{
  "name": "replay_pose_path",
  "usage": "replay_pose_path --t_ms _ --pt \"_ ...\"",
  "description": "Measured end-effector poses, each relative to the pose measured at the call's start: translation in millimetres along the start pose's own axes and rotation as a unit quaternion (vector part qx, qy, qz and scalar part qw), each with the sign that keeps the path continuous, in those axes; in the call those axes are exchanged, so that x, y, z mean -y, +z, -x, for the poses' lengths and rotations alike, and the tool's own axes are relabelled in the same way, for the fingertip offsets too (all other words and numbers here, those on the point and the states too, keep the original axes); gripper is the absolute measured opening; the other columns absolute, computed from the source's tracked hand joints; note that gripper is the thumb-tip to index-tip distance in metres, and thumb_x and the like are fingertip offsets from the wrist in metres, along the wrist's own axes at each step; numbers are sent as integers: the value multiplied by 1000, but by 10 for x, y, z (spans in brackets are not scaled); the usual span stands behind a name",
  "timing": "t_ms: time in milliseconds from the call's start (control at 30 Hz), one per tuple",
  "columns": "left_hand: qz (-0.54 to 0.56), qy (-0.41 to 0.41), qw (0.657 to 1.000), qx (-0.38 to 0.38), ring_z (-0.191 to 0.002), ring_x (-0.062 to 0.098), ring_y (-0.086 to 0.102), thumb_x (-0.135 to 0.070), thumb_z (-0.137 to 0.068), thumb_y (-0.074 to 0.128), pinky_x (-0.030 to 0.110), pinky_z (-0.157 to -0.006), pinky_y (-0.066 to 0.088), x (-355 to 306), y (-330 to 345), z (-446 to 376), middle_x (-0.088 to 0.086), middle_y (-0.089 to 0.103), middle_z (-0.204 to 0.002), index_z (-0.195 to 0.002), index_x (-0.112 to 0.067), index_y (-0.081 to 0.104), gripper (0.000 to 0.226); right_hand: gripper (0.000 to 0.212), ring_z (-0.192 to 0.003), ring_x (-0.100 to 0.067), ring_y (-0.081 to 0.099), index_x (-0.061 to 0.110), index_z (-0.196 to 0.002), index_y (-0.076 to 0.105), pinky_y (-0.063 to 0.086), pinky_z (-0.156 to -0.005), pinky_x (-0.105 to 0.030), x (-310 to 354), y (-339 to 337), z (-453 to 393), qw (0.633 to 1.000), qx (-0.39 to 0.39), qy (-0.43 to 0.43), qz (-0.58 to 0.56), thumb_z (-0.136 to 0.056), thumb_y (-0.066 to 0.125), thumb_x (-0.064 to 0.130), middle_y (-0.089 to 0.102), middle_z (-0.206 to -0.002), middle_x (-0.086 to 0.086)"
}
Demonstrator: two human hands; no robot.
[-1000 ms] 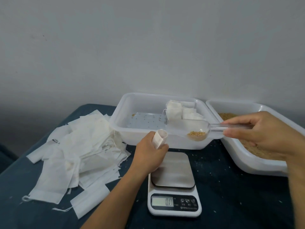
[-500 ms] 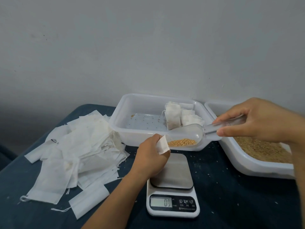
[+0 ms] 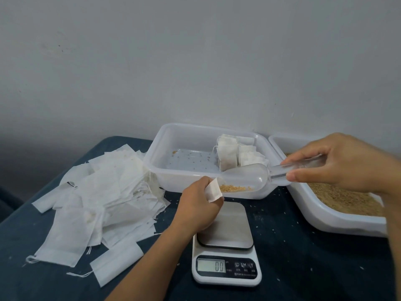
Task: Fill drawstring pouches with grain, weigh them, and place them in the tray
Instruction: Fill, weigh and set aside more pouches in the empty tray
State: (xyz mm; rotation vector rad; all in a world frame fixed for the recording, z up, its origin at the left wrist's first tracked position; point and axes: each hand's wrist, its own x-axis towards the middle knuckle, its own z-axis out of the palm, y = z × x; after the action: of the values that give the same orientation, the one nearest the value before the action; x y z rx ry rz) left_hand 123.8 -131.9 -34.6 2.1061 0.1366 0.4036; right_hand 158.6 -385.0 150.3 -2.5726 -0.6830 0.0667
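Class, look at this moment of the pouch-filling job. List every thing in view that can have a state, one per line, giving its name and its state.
Left hand: grips a pouch above the scale.
Pouch: held, mouth at the scoop's lip.
Right hand: pinches the scoop's handle.
Scoop: tilted toward the pouch, grain at its lip.
Scale: on, reads 0.0, platform bare.
Tray: holds filled pouches at its right end.
Grain bin: holds grain.
Empty pouches: piled loosely.

A small hand-packing station: dark blue bench [image 3: 303,268] against a bare grey wall [image 3: 195,61], white digital kitchen scale [image 3: 226,270], heaped white fabric pouches [image 3: 97,192].
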Motion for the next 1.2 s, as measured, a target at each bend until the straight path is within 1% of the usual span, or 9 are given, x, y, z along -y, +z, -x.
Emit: replay_pose_path --t_ms 133,267,367,633,767,833,933,1033,1200 --pt "9 -16 1000 -8 -86 3 60 -32 -90 72 11 -63 40 -5 -21 -5 -12 66 -96 -97 -32 58 15 34 -83 8 70 55 -90 79 48 -80 -21 -95 61 24 998 -2 4 -60 -57 82 62 77 -90 25" --pt "21 -31 999 -14 -78 6 58 -35 -89 72 18 -60 40 -14 -24 -8 -11 63 -88 -88 -31 55 18 29 -52 6 60 47 -89 81 40 -52 -4 -214 184 83 992 -20 6 -122 -60 83 54 71 -67 20" --pt "37 -43 998 -15 -80 13 61 -35 -88 71 26 -64 49 -32 -31 -13 -8 65 -89 -90 -27 58 15 36 -44 -5 41 44 -95 82 37 -44 -12 -343 302 104 985 -27 29 -170 -60 82 56 63 -59 15" --pt "110 -65 992 -21 -83 27 66 -30 -85 69 44 -74 60 -82 -74 3 1 66 -88 -93 -22 61 13 38 -49 -9 38 37 -102 82 37 -45 -15 -598 487 94 962 -48 53 -262 -67 81 50 56 -57 11" --pt "178 -87 980 -1 -73 7 64 -26 -90 68 34 -67 62 -97 -84 4 3 67 -91 -99 -19 65 12 38 -50 -10 41 43 -103 80 43 -48 -22 -736 437 81 927 -166 116 -317 -68 82 57 55 -61 2" --pt "245 -115 962 15 -74 1 67 -24 -93 67 19 -62 56 -129 -92 10 2 71 -94 -102 -23 70 10 33 -59 -13 53 50 -100 78 50 -59 -30 -846 426 65 911 -263 157 -277 -70 80 66 70 -76 11" --pt "343 -160 925 21 -87 10 72 -23 -94 66 21 -67 54 -182 -97 5 3 74 -101 -106 -25 76 16 39 -90 -22 65 35 -112 76 53 -83 -44 -1135 449 -49 914 -314 216 -138 -85 70 64 75 -108 8" --pt "411 -169 895 33 -91 16 69 -20 -98 59 28 -68 54 -227 -116 -12 5 74 -104 -112 -19 75 22 50 -106 -32 60 17 -127 70 44 -91 -43 -1338 490 -221 935 -223 275 12 -99 56 56 69 -126 -14" --pt "478 -170 859 68 -89 15 69 -16 -106 44 30 -69 57 -240 -133 -21 5 75 -101 -119 -9 72 32 47 -131 -36 52 12 -145 55 42 -105 -43 -1379 634 -400 938 -104 316 96 -106 52 37 55 -148 -14"
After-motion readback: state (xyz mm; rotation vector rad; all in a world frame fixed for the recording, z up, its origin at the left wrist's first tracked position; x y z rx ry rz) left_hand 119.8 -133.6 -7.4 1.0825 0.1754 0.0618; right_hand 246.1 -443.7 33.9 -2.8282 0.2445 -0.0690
